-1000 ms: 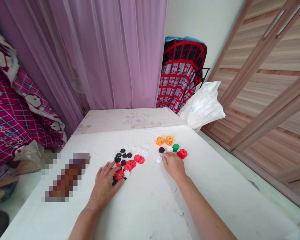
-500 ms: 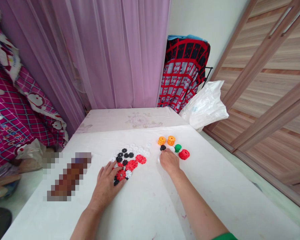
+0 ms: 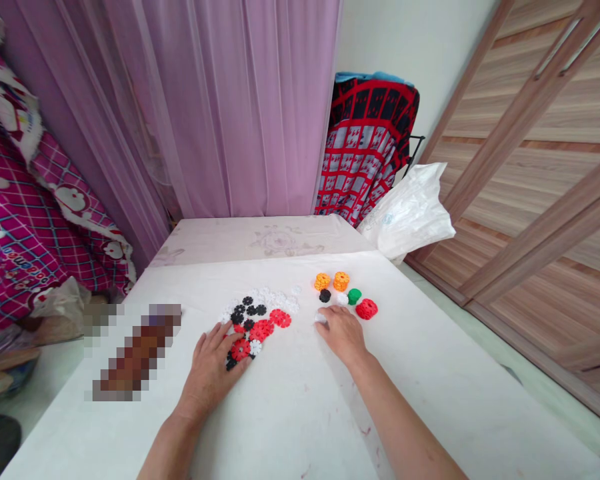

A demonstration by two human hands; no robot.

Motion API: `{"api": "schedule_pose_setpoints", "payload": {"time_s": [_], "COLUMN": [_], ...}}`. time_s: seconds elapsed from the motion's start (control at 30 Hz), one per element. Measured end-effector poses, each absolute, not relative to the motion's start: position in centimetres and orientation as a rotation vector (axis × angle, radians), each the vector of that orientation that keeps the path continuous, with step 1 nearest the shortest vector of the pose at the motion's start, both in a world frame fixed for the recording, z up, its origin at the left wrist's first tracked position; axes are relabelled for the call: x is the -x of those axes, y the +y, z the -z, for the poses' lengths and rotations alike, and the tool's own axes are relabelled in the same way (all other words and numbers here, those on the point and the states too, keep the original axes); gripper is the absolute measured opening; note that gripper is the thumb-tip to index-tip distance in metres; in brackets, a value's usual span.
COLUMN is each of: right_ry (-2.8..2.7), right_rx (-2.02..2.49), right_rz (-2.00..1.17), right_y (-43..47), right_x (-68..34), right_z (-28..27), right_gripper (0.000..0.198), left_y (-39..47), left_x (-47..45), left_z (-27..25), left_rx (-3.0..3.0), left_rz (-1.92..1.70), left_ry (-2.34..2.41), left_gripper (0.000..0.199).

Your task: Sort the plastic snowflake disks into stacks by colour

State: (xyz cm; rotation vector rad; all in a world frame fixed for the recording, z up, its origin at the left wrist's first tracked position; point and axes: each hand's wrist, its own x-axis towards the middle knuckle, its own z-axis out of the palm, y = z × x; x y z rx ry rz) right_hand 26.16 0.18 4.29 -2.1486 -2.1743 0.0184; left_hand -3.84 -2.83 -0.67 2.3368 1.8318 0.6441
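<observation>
My left hand (image 3: 213,363) lies with fingers spread at the near left side of a loose pile of notched plastic snowflake discs. Under and beside its fingers are red discs (image 3: 241,349), a white disc (image 3: 255,347) and black discs (image 3: 231,361). More black discs (image 3: 251,311) and a spread of white discs (image 3: 275,300) lie further back. My right hand (image 3: 343,331) is closed, thumb and fingertips around small white discs (image 3: 321,317) on the cloth. Just beyond it stand a black stack (image 3: 325,295), a white stack (image 3: 341,299), a green stack (image 3: 355,296) and a red stack (image 3: 367,309).
Two orange stacks (image 3: 341,281) stand behind the others. A white cloth (image 3: 280,427) covers the table. On the left lies a blurred brown object (image 3: 137,353). A white plastic bag (image 3: 410,210) hangs at the far right edge, near wooden cabinet doors (image 3: 540,200).
My right hand has drawn back from the black stack, slightly right and nearer to me, and its fingers have closed on white discs beside it. My left hand stays in place.
</observation>
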Motion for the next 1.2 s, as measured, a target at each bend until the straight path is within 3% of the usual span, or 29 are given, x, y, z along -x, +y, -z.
{"api": "schedule_pose_setpoints", "payload": {"time_s": [0.37,0.6,1.2], "right_ry": [-2.010,-1.983,-2.055], "right_rx": [2.205,2.132,2.371], "right_rz": [0.093,0.184,0.204], "right_y": [0.0,2.3,6.3], "right_x": [-26.6,-27.3,-26.5], "right_z": [-3.4,-6.4,-5.9], "right_gripper": [0.027,0.020,0.038], "left_y": [-2.8,-2.9,-3.1], "left_x": [3.9,3.8,3.6], "left_z": [0.9,0.9,0.8], "left_rx": [-2.360,-2.358,-2.324], "left_rz": [-0.658,-0.664,-0.711], "left_ry": [1.832,1.827,1.796], "left_gripper": [0.040,0.040,0.036]}}
